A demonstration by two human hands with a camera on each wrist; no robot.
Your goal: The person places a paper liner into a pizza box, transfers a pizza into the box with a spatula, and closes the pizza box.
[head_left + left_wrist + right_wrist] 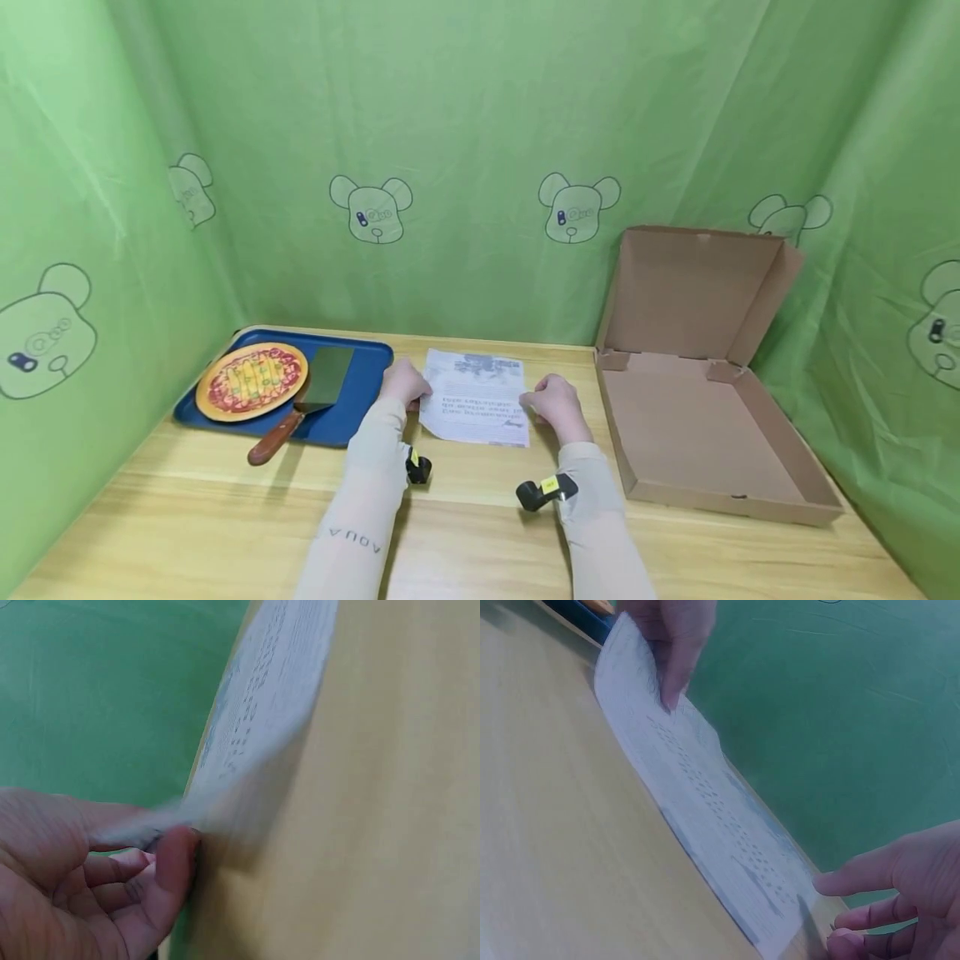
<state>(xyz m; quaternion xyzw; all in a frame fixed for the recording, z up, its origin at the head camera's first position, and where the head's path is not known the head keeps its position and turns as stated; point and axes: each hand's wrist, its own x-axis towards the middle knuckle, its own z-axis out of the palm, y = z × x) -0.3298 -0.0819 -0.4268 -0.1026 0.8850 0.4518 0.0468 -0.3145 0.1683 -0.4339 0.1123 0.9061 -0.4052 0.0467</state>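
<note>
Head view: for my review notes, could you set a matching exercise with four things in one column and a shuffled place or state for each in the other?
1. paper sheet
2. pizza
3. cardboard box
4. spatula

A. open, lid raised
B. handle jutting past the near edge of the blue tray
C. between the left hand and right hand
D. round, with red and yellow topping

Pairs: 1-C, 2-D, 3-A, 4-B
</note>
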